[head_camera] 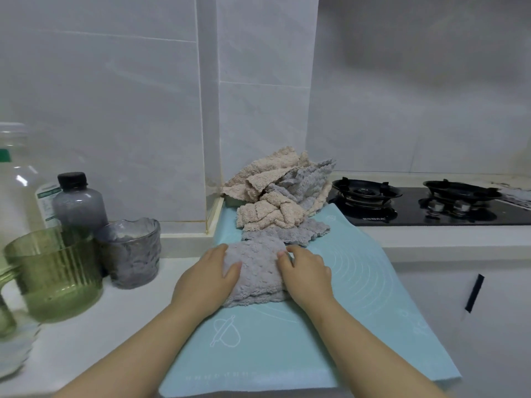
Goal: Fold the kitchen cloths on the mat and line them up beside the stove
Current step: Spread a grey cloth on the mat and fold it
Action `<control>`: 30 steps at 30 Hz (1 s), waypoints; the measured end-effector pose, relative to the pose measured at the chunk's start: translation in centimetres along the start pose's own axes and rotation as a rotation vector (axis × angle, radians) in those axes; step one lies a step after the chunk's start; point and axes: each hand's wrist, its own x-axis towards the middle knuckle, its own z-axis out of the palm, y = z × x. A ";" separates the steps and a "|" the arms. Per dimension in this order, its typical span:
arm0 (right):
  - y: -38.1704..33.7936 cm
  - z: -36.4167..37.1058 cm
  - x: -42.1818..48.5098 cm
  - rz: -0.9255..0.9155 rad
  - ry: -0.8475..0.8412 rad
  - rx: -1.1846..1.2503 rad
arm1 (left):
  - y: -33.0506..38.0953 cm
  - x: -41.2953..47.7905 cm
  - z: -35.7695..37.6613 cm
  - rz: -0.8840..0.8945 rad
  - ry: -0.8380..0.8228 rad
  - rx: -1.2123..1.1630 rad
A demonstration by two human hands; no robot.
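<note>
A: Where was the grey cloth [257, 271]?

B: On the mat [287, 340], left of the stove [416, 202] and nearer the person. It was bunched, not yet a neat fold. The unfolded pile [281, 193] sat further back, just left of the stove.

A: And the grip?

B: Both were clamped on it: the left hand [207, 278] curled round its left side, the right hand [309, 275] round its right.

A: How would it handle?

B: Light, soft and floppy, I'd judge — fluffy enough not to slip, too limp to keep a crease. Better taken at two corners, then pressed flat on the mat.
</note>
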 end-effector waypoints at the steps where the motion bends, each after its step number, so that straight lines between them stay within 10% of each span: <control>1: 0.0 0.0 0.0 0.058 -0.011 -0.072 | 0.0 -0.2 0.0 -0.040 -0.002 -0.002; 11: 0.1 0.0 0.4 -0.054 -0.166 -0.058 | -0.2 0.3 -0.5 -0.149 -0.119 0.003; 22: -0.7 -1.8 0.2 0.099 -0.362 1.225 | -0.6 0.8 -0.3 -0.209 -0.108 -0.268; 30: -0.4 -2.1 0.6 0.168 -0.345 1.509 | 0.9 0.2 -1.8 -0.040 0.087 -1.025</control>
